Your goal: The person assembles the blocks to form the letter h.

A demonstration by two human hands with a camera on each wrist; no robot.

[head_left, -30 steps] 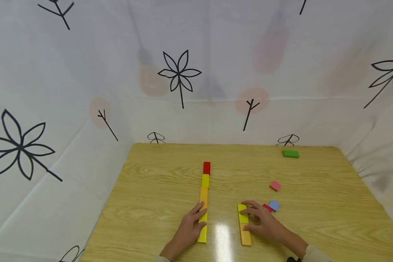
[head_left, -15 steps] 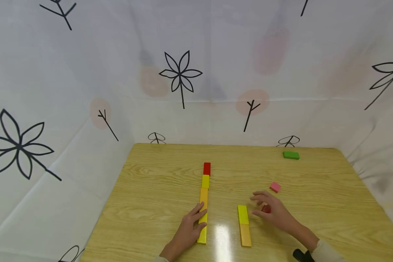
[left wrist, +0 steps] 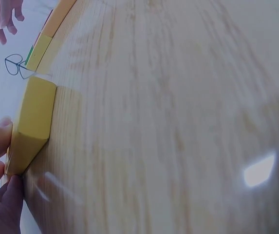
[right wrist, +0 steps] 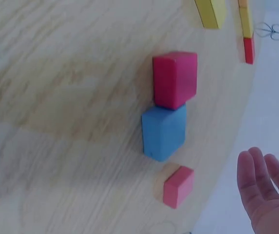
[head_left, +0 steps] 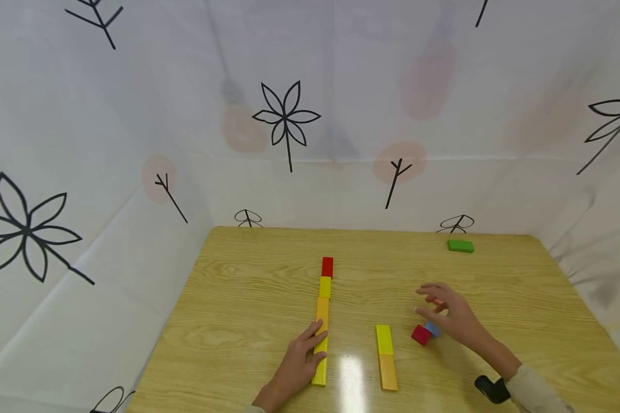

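Observation:
My left hand (head_left: 291,367) rests over a straight row of blocks, fingertips on the long yellow block (head_left: 318,376) at its near end. In the left wrist view, fingertips touch this yellow block (left wrist: 34,107). Beyond it the row continues with an orange block (head_left: 322,310), a small yellow block (head_left: 325,287) and a red block (head_left: 328,267). My right hand (head_left: 462,324) hovers above a pink block (right wrist: 178,187), fingers apart and loosely bent, holding nothing. A crimson block (head_left: 421,335) and a blue block (right wrist: 163,131) stand against each other, nearer me than the pink one.
Between the hands, a yellow block (head_left: 384,339) and an orange block (head_left: 388,373) form a shorter row on the wooden table (head_left: 227,321). A green block (head_left: 460,246) lies near the far edge. White cloth (head_left: 341,189) with plant drawings hangs behind and at the sides.
My right hand has left the short yellow and orange row and moved right and away from me, over the crimson and blue blocks toward the pink block. My left hand has stayed in place.

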